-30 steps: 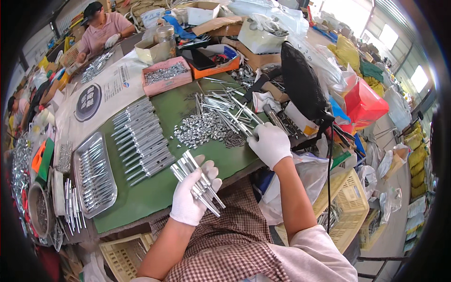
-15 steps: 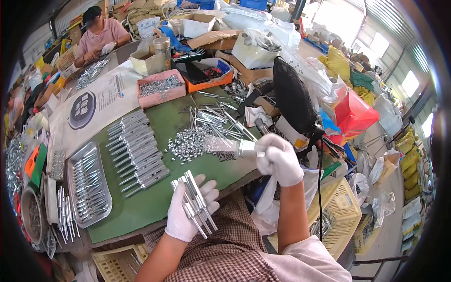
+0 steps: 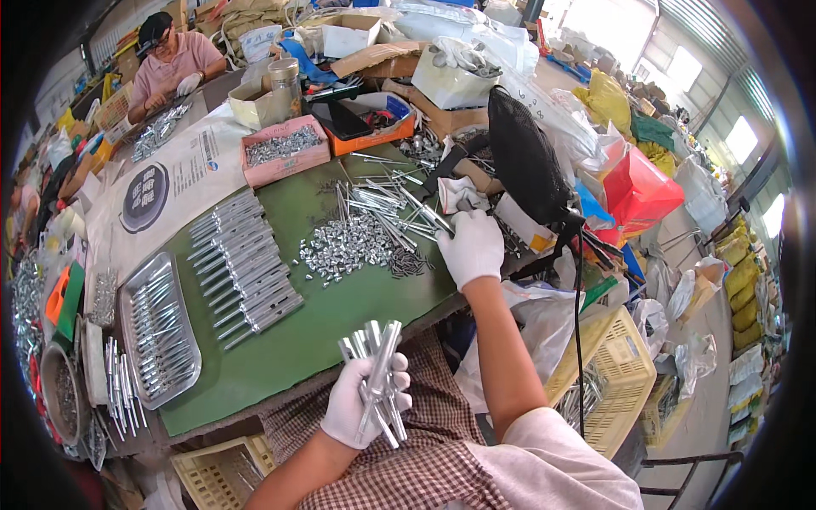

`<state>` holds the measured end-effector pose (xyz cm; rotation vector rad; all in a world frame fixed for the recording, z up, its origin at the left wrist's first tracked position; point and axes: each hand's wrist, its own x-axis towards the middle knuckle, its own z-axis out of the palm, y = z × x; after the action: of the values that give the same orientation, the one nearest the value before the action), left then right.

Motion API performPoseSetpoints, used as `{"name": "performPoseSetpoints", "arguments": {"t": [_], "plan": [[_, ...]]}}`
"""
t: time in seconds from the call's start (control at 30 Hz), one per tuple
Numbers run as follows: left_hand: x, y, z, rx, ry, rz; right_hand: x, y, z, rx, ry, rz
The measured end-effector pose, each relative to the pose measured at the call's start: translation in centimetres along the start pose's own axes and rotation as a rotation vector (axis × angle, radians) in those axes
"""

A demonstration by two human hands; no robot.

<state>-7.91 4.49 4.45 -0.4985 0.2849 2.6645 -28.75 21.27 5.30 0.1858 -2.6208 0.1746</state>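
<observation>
The white-gloved left hand [image 3: 367, 406] is clenched around a bundle of silver metal rods [image 3: 378, 374], long axes pointing up and away, held over the lap near the green counter [image 3: 340, 314]. The white-gloved right hand [image 3: 473, 248] reaches the loose scattered rods [image 3: 382, 204] just left; its grip is hidden
</observation>
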Motion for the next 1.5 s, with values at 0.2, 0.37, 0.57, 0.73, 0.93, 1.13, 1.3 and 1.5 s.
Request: {"name": "performPoseSetpoints", "arguments": {"t": [0.2,0.37,0.57,0.73,0.93,1.13,1.3,1.5], "plan": [[-0.4,0.2,-0.1,0.022,-0.074,0.133,1.2,0.5,1.0,0.175,-0.075,0.047],[-1.1,0.0,-0.7,0.116,-0.075,0.19,0.2,0.4,-2.9,1.222,-0.066,0.376],[0.5,-0.3,-2.0,-0.033,-0.144,0.125,-5.1,1.3,-10.9,1.693,-0.78,0.284],[0.8,-1.1,-1.4,-0.013,-0.229,-0.109,-10.3,-1.4,-8.5,1.276,-0.507,-0.047],[1.7,0.2,-0.5,-0.077,-0.344,0.003,-16.1,15.8,-7.4,0.426,0.055,-0.119],[1.7,5.5,-0.3,-0.058,-0.451,0.2,-32.5,37.2,-3.6,-0.051,-0.281,0.958],[1.8,7.6,-1.6,-0.075,-0.379,0.322,-38.8,36.6,3.1,0.079,-0.936,1.419],[2.0,7.0,-1.7,0.031,-0.285,0.355,-40.1,36.4,8.2,0.008,-1.127,1.373]]}}
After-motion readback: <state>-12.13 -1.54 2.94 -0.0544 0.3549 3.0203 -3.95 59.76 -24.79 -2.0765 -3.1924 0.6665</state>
